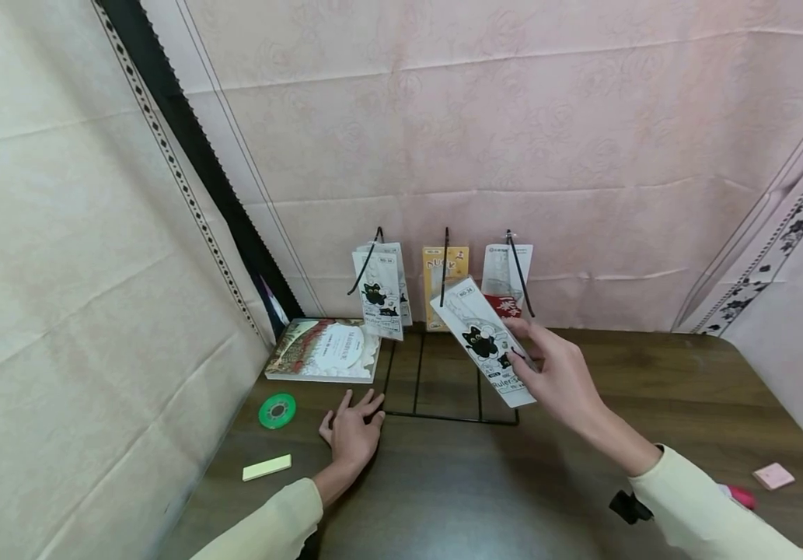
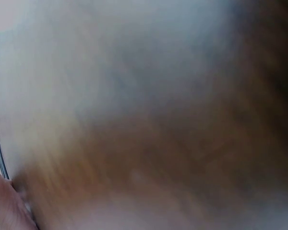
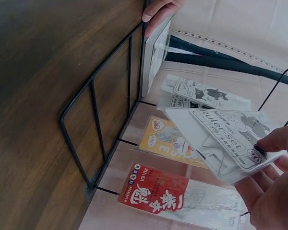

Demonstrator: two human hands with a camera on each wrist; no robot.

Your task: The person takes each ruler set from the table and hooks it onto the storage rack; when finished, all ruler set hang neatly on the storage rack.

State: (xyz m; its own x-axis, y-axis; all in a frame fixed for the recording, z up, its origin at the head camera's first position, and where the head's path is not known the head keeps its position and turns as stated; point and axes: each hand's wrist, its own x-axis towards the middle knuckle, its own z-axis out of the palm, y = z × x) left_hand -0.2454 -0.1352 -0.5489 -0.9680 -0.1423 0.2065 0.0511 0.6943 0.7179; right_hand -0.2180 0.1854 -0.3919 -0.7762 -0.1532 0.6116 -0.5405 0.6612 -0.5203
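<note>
My right hand [image 1: 556,377] pinches a flat ruler set packet [image 1: 487,342] by its lower right edge, thumb in front. The packet, printed with a black cat, tilts in front of the middle hook of a black wire display rack [image 1: 448,418]. Whether that hook passes through its top cannot be told. My left hand [image 1: 354,435] rests on the table with spread fingers, fingertips at the rack base's front left corner. More cat ruler packets [image 1: 380,295] hang on the left hook, a yellow packet [image 1: 433,272] on the middle one, a red-and-white ruler packet [image 3: 156,191] on the right.
Left of the rack lies a book [image 1: 324,350], with a green disc [image 1: 277,411] and a pale yellow bar [image 1: 267,467] nearer me. A pink block [image 1: 773,476] sits at the table's right. Cloth [image 1: 513,140] hangs behind. The left wrist view is mostly blurred.
</note>
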